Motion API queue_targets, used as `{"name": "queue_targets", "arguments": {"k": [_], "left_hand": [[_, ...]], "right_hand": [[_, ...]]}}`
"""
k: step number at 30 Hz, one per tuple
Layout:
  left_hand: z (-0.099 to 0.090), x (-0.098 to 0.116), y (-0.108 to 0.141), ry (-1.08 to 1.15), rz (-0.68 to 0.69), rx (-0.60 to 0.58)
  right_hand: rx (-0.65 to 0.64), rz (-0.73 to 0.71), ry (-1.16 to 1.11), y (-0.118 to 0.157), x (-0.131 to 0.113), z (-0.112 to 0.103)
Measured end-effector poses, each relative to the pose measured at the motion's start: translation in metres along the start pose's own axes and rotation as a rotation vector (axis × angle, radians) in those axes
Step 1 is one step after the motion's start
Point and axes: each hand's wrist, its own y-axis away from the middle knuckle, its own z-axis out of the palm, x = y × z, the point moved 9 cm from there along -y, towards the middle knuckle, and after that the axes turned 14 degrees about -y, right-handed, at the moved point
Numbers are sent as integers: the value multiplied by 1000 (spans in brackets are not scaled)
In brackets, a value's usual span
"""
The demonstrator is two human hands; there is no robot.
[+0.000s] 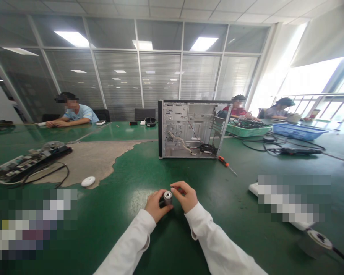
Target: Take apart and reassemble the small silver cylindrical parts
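A small silvery metal cylinder (167, 198) with dark holes in its top stands upright on the green table (132, 214). My left hand (157, 205) is wrapped round it from the left, thumb in front. Just right of the cylinder's top is my right hand (185, 195), its thumb and index finger pinched together. Whatever the pinch holds, if anything, is too small to make out. Beyond my hands an open computer case (189, 128) stands on the table, with cables and a black fan inside. An orange-handled screwdriver (224, 162) lies at its right corner.
A power strip (292, 214) and a round metal object (319, 240) are at right. Green (249, 130) and blue baskets (299, 131) stand farther back. Electronic parts (31, 162) and a white disc (88, 181) lie left. Several people sit across the table.
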Motion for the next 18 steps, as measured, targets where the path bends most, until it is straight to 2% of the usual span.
{"name": "queue_targets", "arguments": {"k": [3, 8, 10, 12, 13, 16, 18], "left_hand": [[-2, -4, -1, -12, -13, 41], [-5, -12, -2, -11, -48, 97], [-5, -13, -2, -11, -55, 100], [-5, -13, -2, -3, -56, 100], [-5, -13, -3, 3, -56, 100], [-5, -13, -3, 15, -64, 93], [-5, -13, -3, 11, -73, 86]], "right_hand": [[2, 61, 107, -2, 20, -8], [-169, 39, 360, -1, 46, 0], [-202, 30, 392, 0, 50, 2], [-189, 63, 322, -2, 55, 0], [-153, 126, 224, -3, 60, -4], [53, 407, -168, -7, 91, -26], [192, 527, -331, -7, 109, -42]]}}
